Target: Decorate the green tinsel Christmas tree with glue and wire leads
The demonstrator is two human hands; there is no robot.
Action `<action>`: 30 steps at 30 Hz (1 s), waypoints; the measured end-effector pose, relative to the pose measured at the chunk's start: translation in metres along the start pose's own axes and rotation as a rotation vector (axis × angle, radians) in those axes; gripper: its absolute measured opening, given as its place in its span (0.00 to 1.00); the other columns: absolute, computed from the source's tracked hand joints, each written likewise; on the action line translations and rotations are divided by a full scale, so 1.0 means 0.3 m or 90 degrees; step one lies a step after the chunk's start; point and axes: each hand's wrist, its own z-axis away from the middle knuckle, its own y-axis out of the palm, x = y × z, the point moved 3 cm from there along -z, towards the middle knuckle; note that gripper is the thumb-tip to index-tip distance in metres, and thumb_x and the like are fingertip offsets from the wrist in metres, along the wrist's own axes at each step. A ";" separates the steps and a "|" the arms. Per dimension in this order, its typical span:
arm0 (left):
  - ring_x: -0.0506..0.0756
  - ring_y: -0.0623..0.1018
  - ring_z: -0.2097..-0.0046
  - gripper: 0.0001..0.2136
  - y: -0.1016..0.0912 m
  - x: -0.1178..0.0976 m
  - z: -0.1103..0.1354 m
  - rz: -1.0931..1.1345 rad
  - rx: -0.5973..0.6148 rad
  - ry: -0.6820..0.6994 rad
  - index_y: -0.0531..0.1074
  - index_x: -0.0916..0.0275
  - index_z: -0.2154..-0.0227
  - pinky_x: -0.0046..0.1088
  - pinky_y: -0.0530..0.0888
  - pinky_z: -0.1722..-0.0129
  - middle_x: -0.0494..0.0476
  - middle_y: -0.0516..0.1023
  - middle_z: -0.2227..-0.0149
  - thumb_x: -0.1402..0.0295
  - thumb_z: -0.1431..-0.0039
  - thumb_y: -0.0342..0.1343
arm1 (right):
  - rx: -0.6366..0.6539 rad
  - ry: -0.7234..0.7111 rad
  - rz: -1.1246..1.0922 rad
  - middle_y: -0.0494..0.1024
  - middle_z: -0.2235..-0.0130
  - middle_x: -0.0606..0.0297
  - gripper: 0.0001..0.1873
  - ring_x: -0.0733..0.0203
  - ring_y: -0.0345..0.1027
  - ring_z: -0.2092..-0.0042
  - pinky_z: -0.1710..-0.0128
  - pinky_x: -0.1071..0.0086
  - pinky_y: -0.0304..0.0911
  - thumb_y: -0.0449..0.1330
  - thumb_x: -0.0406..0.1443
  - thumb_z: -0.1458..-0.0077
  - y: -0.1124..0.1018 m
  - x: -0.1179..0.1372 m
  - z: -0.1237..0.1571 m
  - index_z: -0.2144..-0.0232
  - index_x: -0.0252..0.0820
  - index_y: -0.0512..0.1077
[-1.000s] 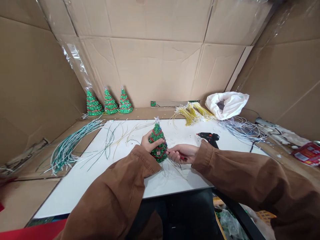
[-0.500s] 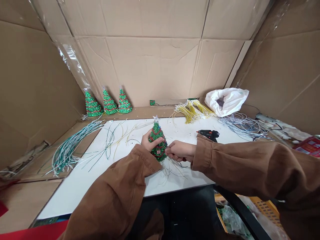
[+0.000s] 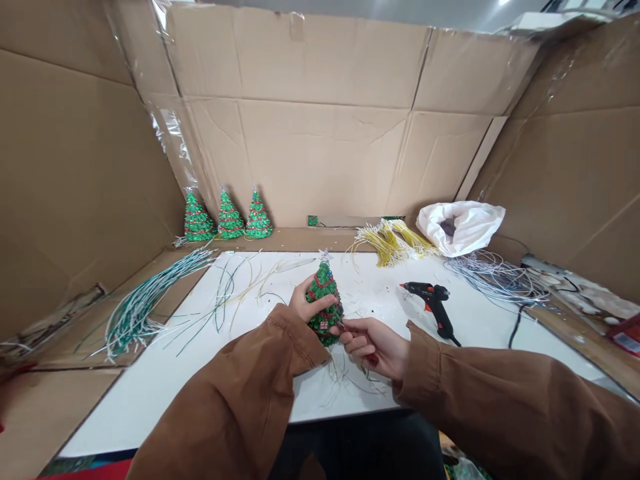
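My left hand (image 3: 306, 301) is wrapped round a small green Christmas tree (image 3: 323, 287), its thumb across the front. The tree stands upright, with red garland, a pale star on top and a little gift-like square low on its front. At its lower right side is my right hand (image 3: 373, 343), fingers closed in a pinch near the branches. A thin tip shows at the fingertips and a bit of dark red under the palm; what the fingers grip I cannot make out. Thin pale wires (image 3: 345, 380) spread on the white board (image 3: 170, 393) beneath the tree.
Three finished-looking trees (image 3: 230, 217) stand at the back left. Green-and-white wires (image 3: 137, 307) lie left, yellow wires (image 3: 385, 243) at the back, bluish wires (image 3: 493, 277) right. A black glue gun (image 3: 433, 303) lies right of my hands, near a white bag (image 3: 460, 227). Cardboard walls (image 3: 320, 147) enclose the board.
The camera view has tilted up. My right hand has turned and its forearm dropped lower, uncovering the whole glue gun. My left hand still holds the tree.
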 end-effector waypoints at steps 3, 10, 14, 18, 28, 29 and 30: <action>0.53 0.76 0.67 0.21 -0.001 -0.010 0.006 -0.034 0.003 0.003 0.68 0.64 0.63 0.31 0.74 0.64 0.57 0.77 0.66 0.56 0.57 0.63 | 0.017 0.019 -0.045 0.62 0.80 0.71 0.21 0.80 0.50 0.85 0.89 0.89 0.43 0.38 0.39 0.34 0.009 -0.019 0.000 0.66 0.30 0.64; 0.53 0.76 0.69 0.22 0.000 0.004 0.005 0.009 0.016 -0.002 0.67 0.64 0.63 0.29 0.74 0.67 0.55 0.76 0.69 0.56 0.58 0.64 | 0.031 0.073 0.082 0.51 0.85 0.78 0.19 0.78 0.42 0.89 0.91 0.83 0.31 0.36 0.32 0.35 0.037 0.002 -0.012 0.75 0.37 0.59; 0.53 0.76 0.69 0.22 0.008 0.010 0.004 0.011 0.047 -0.001 0.68 0.64 0.63 0.29 0.73 0.67 0.55 0.76 0.68 0.56 0.58 0.64 | -0.055 0.166 0.266 0.48 0.87 0.79 0.19 0.76 0.38 0.89 0.90 0.81 0.29 0.35 0.28 0.39 0.057 0.032 -0.007 0.78 0.39 0.56; 0.53 0.76 0.68 0.21 0.008 0.008 0.004 -0.031 0.035 0.018 0.68 0.65 0.64 0.29 0.73 0.66 0.55 0.76 0.69 0.56 0.57 0.63 | -0.161 0.111 0.522 0.48 0.87 0.80 0.19 0.74 0.34 0.88 0.89 0.80 0.34 0.36 0.29 0.40 0.062 0.039 -0.012 0.81 0.42 0.55; 0.55 0.76 0.68 0.21 0.007 0.006 -0.003 -0.090 -0.005 0.042 0.71 0.65 0.64 0.32 0.73 0.64 0.55 0.77 0.70 0.54 0.57 0.62 | -0.376 -0.161 1.427 0.71 0.75 0.56 0.11 0.59 0.69 0.70 0.73 0.70 0.58 0.54 0.25 0.51 0.128 0.057 -0.008 0.82 0.38 0.66; 0.55 0.76 0.68 0.21 0.007 0.002 -0.003 -0.102 -0.013 0.046 0.71 0.64 0.64 0.32 0.73 0.63 0.54 0.77 0.71 0.54 0.57 0.61 | -0.381 -0.166 1.448 0.73 0.72 0.53 0.09 0.56 0.70 0.67 0.71 0.69 0.60 0.54 0.25 0.51 0.127 0.055 -0.009 0.79 0.37 0.69; 0.55 0.76 0.68 0.21 0.007 0.000 -0.004 -0.110 -0.019 0.048 0.71 0.64 0.64 0.32 0.73 0.63 0.54 0.77 0.72 0.54 0.57 0.61 | -0.381 -0.188 1.452 0.74 0.70 0.51 0.08 0.54 0.71 0.65 0.69 0.68 0.62 0.53 0.25 0.50 0.123 0.052 -0.011 0.76 0.36 0.70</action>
